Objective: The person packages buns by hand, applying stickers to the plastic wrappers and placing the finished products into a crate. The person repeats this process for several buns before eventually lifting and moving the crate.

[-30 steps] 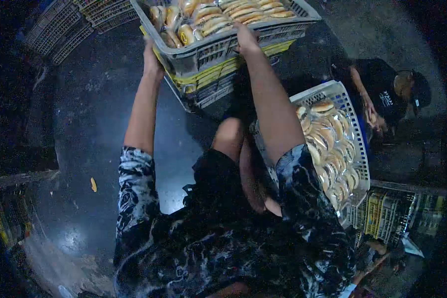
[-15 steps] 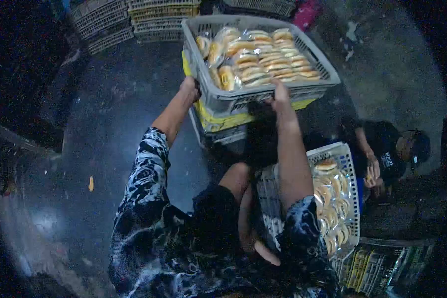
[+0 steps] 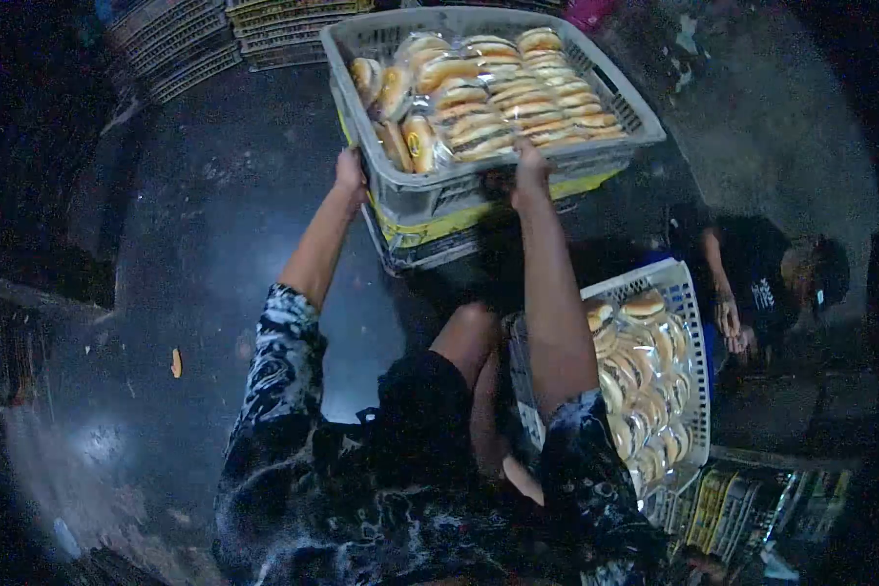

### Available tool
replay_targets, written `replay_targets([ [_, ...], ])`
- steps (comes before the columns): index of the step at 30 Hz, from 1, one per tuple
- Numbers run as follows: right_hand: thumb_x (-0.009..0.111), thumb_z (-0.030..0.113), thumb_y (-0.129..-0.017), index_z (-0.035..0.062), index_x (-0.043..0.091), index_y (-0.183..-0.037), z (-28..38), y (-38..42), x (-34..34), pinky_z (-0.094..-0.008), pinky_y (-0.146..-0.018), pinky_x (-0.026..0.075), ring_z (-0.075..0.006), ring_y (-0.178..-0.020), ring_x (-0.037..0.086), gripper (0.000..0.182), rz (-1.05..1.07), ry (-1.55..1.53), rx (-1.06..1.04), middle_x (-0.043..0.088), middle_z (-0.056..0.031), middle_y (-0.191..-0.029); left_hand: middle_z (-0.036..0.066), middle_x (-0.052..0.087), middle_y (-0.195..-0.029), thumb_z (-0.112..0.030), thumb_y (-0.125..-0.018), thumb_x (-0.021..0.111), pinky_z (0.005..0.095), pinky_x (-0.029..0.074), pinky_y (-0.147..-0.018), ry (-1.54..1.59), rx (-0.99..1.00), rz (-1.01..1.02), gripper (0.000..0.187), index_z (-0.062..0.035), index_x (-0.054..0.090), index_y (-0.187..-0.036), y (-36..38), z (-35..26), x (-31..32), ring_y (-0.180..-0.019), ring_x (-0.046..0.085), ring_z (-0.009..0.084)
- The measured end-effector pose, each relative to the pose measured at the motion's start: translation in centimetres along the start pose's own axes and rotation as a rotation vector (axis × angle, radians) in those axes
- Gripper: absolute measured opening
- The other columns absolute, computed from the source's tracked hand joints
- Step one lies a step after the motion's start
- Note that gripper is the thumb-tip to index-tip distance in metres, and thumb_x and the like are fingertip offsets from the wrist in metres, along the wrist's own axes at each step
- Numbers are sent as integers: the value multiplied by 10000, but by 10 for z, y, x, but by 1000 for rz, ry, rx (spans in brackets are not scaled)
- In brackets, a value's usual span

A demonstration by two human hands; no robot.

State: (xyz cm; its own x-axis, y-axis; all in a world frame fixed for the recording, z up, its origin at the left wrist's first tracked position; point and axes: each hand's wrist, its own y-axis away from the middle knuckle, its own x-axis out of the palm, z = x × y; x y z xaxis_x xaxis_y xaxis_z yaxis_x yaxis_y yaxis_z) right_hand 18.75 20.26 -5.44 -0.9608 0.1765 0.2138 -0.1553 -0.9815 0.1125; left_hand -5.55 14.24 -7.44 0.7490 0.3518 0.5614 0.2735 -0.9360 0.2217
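Observation:
A grey plastic crate [image 3: 415,193] full of wrapped buns [image 3: 537,103] is on top of a yellow crate [image 3: 430,227] at the upper middle. My left hand [image 3: 351,176] grips the grey crate at its left side, its fingers partly hidden behind the wall. My right hand [image 3: 530,174] is closed on the near rim of the same crate, thumb on top. Below my right forearm, to the right, a white crate [image 3: 695,361] holds more wrapped buns [image 3: 645,381].
Stacked crates [image 3: 181,44] line the back left. A co-worker in dark clothes [image 3: 752,283] is at the right, hands near the white crate. More crates [image 3: 728,513] stand at the lower right. A small yellowish piece [image 3: 176,362] lies on the floor at left.
The grey crate and both my hands have shifted a little up and left in view. The white crate also appears slightly further left and higher. My grip looks the same.

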Motion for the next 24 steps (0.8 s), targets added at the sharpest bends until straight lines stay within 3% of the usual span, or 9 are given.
replay_targets([
  [1,505,292,-701,33,491,-924,10,6,1,-375,-687,365,-202,-861,416,342,53,28,26,455,-99,-926,166,533,-967,-305,-825,293,390,424,-778,17,47,125,402,-3,493,-997,-2,0,-11,-865,526,261],
  [4,493,325,-728,8,492,-959,23,19,15,-353,-773,335,-205,-897,409,393,116,61,-51,465,-115,-1010,153,539,-965,-335,-842,293,363,419,-768,-84,129,-204,445,33,484,-1004,1,6,-21,-843,541,255],
  [9,482,512,-731,17,277,-1237,13,-14,4,-370,-882,293,-257,-1075,359,737,-45,114,172,353,-134,-1224,222,417,-1128,-306,-803,458,362,302,-883,-396,506,-337,519,91,354,-1120,-48,19,-35,-1028,412,290],
  [14,546,173,-755,46,479,-1028,-51,118,23,-315,-695,413,-183,-757,495,309,419,256,-149,510,-37,-817,208,304,-1207,-240,-811,480,364,218,-945,-744,962,-321,511,86,285,-1153,24,-70,-11,-1111,303,279],
  [15,564,181,-753,51,499,-1006,-111,143,20,-261,-657,412,-142,-723,486,291,559,-464,-11,498,-23,-787,184,348,-1176,-163,-804,480,359,234,-936,-826,1047,-383,438,66,314,-1138,40,-79,-3,-1091,331,261],
  [16,547,196,-778,31,489,-1016,-124,177,6,-270,-692,416,-150,-757,493,295,742,-384,139,506,-28,-820,176,390,-1143,-142,-798,483,354,255,-925,-672,1056,-170,394,60,359,-1112,52,-75,6,-1066,362,247],
  [19,536,194,-790,15,472,-1043,-126,283,15,-292,-755,408,-169,-848,494,317,421,165,194,509,-63,-915,135,535,-968,-116,-786,494,342,350,-848,-805,887,350,251,40,509,-982,68,-59,-2,-933,479,217],
  [21,531,193,-796,7,463,-1057,-123,307,39,-304,-786,404,-178,-893,495,328,262,433,253,511,-80,-962,123,589,-831,-81,-781,501,320,419,-743,-543,403,724,169,33,569,-886,46,-31,3,-817,543,222],
  [24,530,187,-795,17,445,-1089,-123,322,75,-310,-791,403,-185,-938,487,350,111,493,253,511,-109,-991,159,576,-849,-74,-726,547,339,423,-735,-925,694,1437,184,28,567,-877,39,-45,65,-803,539,268],
])
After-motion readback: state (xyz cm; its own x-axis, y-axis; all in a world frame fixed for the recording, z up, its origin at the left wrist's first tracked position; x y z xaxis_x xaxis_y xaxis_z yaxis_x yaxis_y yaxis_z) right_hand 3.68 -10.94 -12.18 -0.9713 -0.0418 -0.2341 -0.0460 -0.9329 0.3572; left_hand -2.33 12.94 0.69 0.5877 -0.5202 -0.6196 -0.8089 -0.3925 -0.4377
